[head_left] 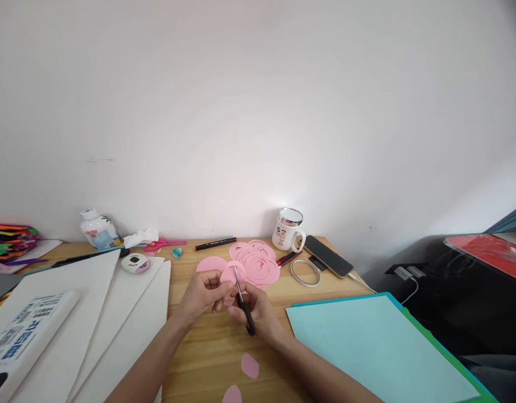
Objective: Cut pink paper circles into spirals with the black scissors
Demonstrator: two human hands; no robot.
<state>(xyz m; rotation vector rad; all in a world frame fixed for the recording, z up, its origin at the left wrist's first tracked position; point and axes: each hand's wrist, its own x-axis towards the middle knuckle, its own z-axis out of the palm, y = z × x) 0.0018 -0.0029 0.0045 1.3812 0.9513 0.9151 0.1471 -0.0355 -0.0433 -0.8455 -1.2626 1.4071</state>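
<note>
1. The left hand (207,292) is closed, thumb and fingers pinching a pink paper disc (227,274) by its near edge, above the desk (199,355).
2. The right hand (260,313) is clamped on black-handled scissors (246,318); their blades point away to the far side and meet the disc. How far the blades are parted is too small to tell.
3. Just beyond the hands, to the right, lies a loose pile of pink paper rounds (261,271), overlapping one another; a larger pink circle (209,263) lies on the left, partly behind the left hand.
4. Two small pink pieces lie on the near part of the desk: one rounded cutting (250,365), and a nearer petal-like piece (232,395) cut off by the view's edge.
5. Far right of the pile stand a white mug (284,238) and, lying beside it, a phone (330,257).
6. A black marker (215,244) lies on the far side, near the wall (215,123).
7. Light-blue sheets (375,347) cover the near right; white boards (134,313) lie left.
</note>
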